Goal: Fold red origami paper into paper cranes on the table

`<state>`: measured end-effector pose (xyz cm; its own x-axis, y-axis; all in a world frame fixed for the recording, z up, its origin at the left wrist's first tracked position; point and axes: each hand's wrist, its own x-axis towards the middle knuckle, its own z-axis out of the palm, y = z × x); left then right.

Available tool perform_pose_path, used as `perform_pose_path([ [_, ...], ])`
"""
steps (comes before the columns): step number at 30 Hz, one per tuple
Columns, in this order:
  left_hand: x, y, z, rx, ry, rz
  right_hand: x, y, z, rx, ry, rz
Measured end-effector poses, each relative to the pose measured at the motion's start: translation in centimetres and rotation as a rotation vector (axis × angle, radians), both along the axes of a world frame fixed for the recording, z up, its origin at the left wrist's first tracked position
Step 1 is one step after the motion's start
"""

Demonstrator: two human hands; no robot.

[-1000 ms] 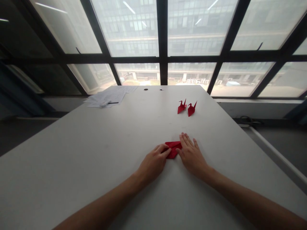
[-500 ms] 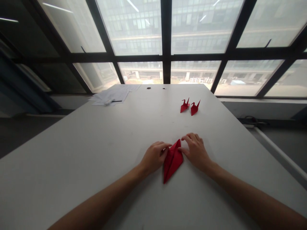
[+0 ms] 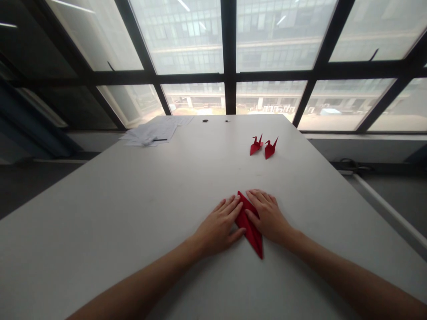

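I log one white table (image 3: 133,213), long, running up to the window wall; it serves as the hard backing for pressing creases. At its far left corner lies one loose pile of white sheets (image 3: 151,132) with a dark pen-like thing beside it, well apart from the work. Far right of centre stand two finished red cranes (image 3: 263,147), side by side, nearly touching, set out of the way of the hands. Near edge, centre: one folded red paper (image 3: 251,227), a narrow kite shape, point toward me, flat on the table. Left hand (image 3: 218,226) rests palm down on its left flank, fingers spread and extended, clasping nothing. Right hand (image 3: 268,215) likewise flat on the right flank, fingers straight. I judge both press the piece flat rather than grip it.
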<state>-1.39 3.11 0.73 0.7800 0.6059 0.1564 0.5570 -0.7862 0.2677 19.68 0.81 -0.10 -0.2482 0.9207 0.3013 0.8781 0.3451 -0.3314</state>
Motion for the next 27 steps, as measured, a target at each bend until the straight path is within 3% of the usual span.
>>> perform_pose_path([
  [7, 0.12, -0.13, 0.39, 0.001, 0.032, -0.015, 0.16, 0.25, -0.47, -0.068, -0.072, 0.026],
  [27, 0.41, -0.34, 0.69, -0.025, -0.033, -0.009, 0.15, 0.27, -0.39, -0.059, -0.126, 0.039],
])
